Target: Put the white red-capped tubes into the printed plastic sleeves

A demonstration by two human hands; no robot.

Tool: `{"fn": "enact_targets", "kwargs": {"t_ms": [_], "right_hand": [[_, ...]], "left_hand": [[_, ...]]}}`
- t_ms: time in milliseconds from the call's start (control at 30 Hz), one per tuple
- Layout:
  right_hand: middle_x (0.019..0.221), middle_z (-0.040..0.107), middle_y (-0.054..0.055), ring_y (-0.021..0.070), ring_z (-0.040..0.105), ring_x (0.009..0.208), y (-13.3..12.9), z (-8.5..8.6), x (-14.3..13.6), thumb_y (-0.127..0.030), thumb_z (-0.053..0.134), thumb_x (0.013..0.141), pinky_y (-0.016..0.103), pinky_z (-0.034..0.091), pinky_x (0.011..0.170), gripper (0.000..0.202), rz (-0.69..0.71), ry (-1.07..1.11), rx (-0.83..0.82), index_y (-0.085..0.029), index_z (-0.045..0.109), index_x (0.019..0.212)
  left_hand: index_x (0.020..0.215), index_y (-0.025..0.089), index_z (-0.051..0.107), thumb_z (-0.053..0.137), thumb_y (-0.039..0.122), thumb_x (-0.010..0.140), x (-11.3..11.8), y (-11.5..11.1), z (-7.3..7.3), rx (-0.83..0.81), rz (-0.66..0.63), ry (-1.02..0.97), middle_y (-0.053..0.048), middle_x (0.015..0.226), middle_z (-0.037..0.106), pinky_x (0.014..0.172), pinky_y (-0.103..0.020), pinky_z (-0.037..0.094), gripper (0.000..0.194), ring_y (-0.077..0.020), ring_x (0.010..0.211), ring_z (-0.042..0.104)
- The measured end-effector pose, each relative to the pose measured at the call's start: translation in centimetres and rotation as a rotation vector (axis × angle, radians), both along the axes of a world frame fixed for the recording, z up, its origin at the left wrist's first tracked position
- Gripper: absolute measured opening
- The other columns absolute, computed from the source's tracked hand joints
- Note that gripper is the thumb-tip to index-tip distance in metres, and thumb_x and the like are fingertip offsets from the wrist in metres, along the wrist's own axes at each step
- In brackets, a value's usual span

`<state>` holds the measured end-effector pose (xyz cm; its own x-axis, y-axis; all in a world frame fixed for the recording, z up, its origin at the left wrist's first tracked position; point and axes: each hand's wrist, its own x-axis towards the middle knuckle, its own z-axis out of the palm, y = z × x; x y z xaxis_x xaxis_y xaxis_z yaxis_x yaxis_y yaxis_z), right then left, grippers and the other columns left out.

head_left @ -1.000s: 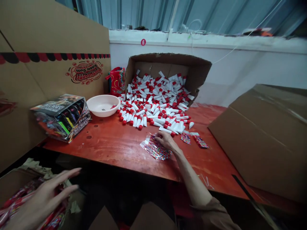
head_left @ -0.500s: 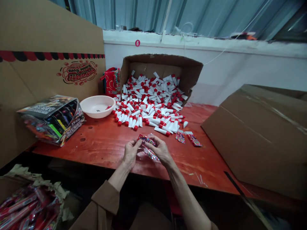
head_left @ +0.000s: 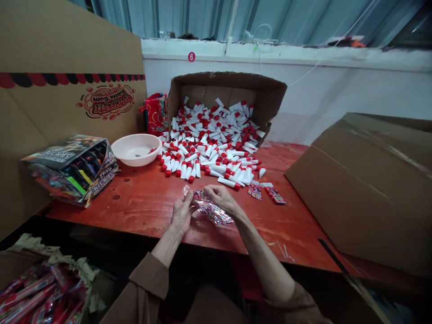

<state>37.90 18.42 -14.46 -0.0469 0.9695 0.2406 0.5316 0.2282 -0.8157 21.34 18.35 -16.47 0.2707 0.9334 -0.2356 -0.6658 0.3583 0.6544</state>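
Observation:
Between my hands is a shiny, colourfully printed plastic wrapper [head_left: 218, 214] with clear parts. My left hand [head_left: 181, 213] pinches its left end between thumb and fingers, and a clear tip pokes up above the thumb. At its upper edge, my right hand [head_left: 222, 199] is closed with the fingertips pressed together on the wrapper. The rest of the wrapper sags below the right hand, just over the red table [head_left: 141, 202]. Beyond the hands lies a heap of white tubes with red caps [head_left: 216, 148], spilling from a tipped cardboard box [head_left: 229, 81].
Two printed packets, one a small sachet [head_left: 254, 191] and one longer packet [head_left: 276, 195], lie to the right. A white bowl [head_left: 126, 155] and a display box of packets [head_left: 72, 168] stand left. Large cartons flank the table, the right carton [head_left: 367, 189] tilted. A torn box [head_left: 43, 288] holds red packages.
My right hand has shifted its grip along the wrapper's top, and more of the wrapper now spreads below it to the right. The clear end now shows above my left thumb.

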Motion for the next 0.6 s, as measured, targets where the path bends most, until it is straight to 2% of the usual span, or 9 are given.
{"fn": "enact_targets", "kwargs": {"t_ms": [33,100,167,233,300,400,500,567,600], "right_hand": [[0.068,0.059,0.001,0.0148,0.05,0.06,0.8,-0.1,1.4,-0.05,0.046,0.096,0.025,0.036,0.055,0.042,-0.051,-0.098,0.028,-0.018,0.063,0.074],[0.086,0.066,0.008,0.0206,0.058,0.078,2.4,-0.6,4.5,-0.041,0.056,0.091,0.029,0.042,0.067,0.027,-0.275,-0.348,0.098,-0.017,0.069,0.086],[0.097,0.067,0.014,0.0259,0.059,0.092,3.6,-1.3,7.3,-0.032,0.064,0.085,0.033,0.042,0.076,0.017,-0.42,-0.512,0.054,-0.017,0.069,0.088],[0.092,0.067,0.014,0.0273,0.06,0.091,4.3,-1.8,9.4,-0.027,0.068,0.079,0.034,0.042,0.077,0.01,-0.446,-0.545,0.002,-0.017,0.068,0.08],[0.078,0.066,0.011,0.0252,0.06,0.08,4.4,-1.8,10.6,-0.027,0.07,0.075,0.032,0.043,0.072,0.013,-0.418,-0.507,-0.016,-0.017,0.063,0.07],[0.07,0.063,0.006,0.0207,0.06,0.069,3.2,-0.7,10.7,-0.035,0.065,0.08,0.03,0.045,0.065,0.02,-0.393,-0.391,0.016,-0.019,0.059,0.07],[0.082,0.066,0.005,0.0177,0.063,0.068,0.0,0.8,8.1,-0.044,0.053,0.09,0.029,0.051,0.064,0.026,-0.393,-0.114,0.118,-0.019,0.057,0.096],[0.087,0.067,0.004,0.0175,0.065,0.068,-2.6,1.5,5.0,-0.046,0.06,0.087,0.032,0.055,0.066,0.031,-0.371,0.302,0.2,-0.021,0.055,0.105],[0.089,0.068,0.003,0.0176,0.066,0.07,-3.9,1.7,3.4,-0.044,0.066,0.084,0.033,0.057,0.068,0.032,-0.319,0.439,0.198,-0.022,0.055,0.105]], "left_hand": [[0.079,0.012,0.067,0.09,0.037,0.061,-0.2,0.2,-0.2,-0.027,0.002,-0.031,0.0,0.066,0.066,0.062,-0.023,0.051,0.038,-0.0088,0.057,0.058],[0.077,0.013,0.066,0.091,0.034,0.06,-0.7,0.7,-0.7,-0.076,0.004,-0.085,-0.001,0.067,0.068,0.067,-0.026,0.054,0.037,-0.0109,0.06,0.062],[0.076,0.014,0.065,0.089,0.034,0.064,-1.0,1.0,-1.1,-0.114,0.0,-0.118,-0.002,0.068,0.069,0.073,-0.031,0.056,0.034,-0.0138,0.064,0.065],[0.076,0.013,0.065,0.086,0.035,0.069,-1.2,1.2,-1.4,-0.133,-0.012,-0.14,-0.005,0.069,0.07,0.079,-0.036,0.057,0.031,-0.0164,0.067,0.068],[0.078,0.013,0.066,0.083,0.034,0.072,-1.3,1.3,-1.6,-0.138,-0.014,-0.159,-0.006,0.072,0.072,0.084,-0.039,0.057,0.029,-0.0179,0.07,0.069],[0.082,0.012,0.067,0.08,0.033,0.077,-1.4,1.5,-1.7,-0.127,-0.004,-0.175,-0.008,0.077,0.073,0.089,-0.041,0.056,0.025,-0.0191,0.074,0.071],[0.082,0.012,0.067,0.079,0.031,0.079,-1.4,1.5,-1.6,-0.121,0.019,-0.17,-0.008,0.077,0.074,0.089,-0.042,0.056,0.022,-0.0191,0.073,0.071],[0.082,0.012,0.067,0.078,0.03,0.079,-1.4,1.4,-1.4,-0.12,0.031,-0.163,-0.008,0.077,0.074,0.088,-0.042,0.057,0.021,-0.019,0.073,0.071],[0.082,0.012,0.067,0.078,0.03,0.079,-1.3,1.3,-1.3,-0.117,0.031,-0.16,-0.009,0.079,0.075,0.088,-0.042,0.057,0.021,-0.0191,0.073,0.071]]}}
